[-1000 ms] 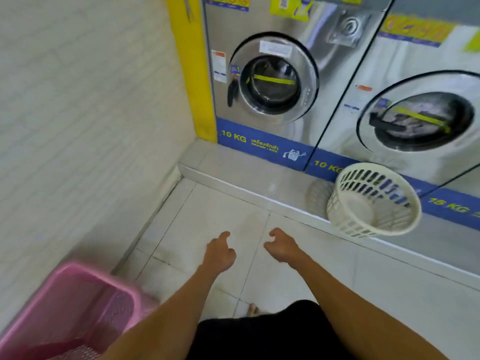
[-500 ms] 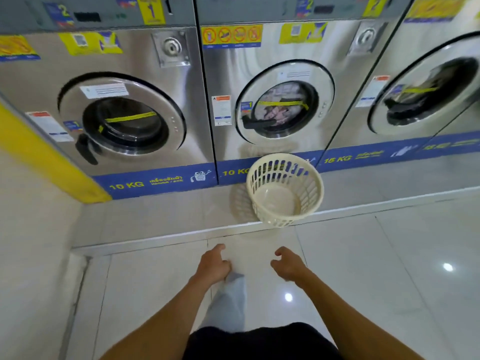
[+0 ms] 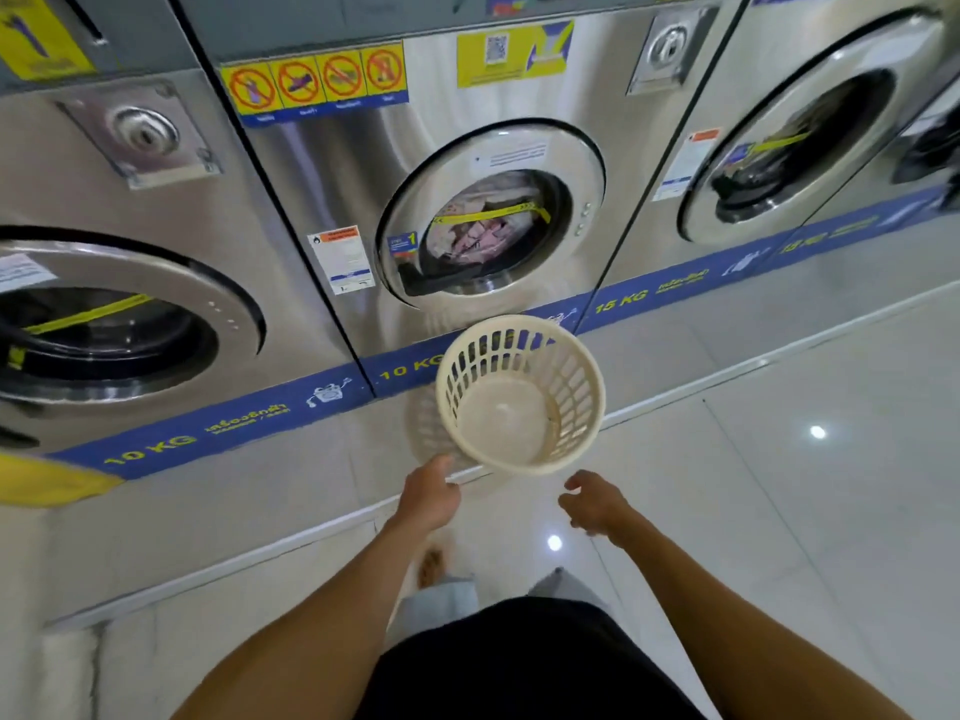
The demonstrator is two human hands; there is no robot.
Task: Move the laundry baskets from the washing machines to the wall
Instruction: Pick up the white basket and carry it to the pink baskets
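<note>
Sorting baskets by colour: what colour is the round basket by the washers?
Cream round basket, seen in the head view.

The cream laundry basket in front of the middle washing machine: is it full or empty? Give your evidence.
Empty. The cream laundry basket shows its bare round bottom, with no clothes inside.

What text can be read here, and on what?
"10 KG": blue strip under the left washing machine.
"10 K...": strip under the middle washing machine, rest hidden by the cream basket.
"15 KG": strip under the right washing machine.
"1": small blue door sticker, middle machine.
Other script, warning stickers, QR label: too blurred to read.
</note>
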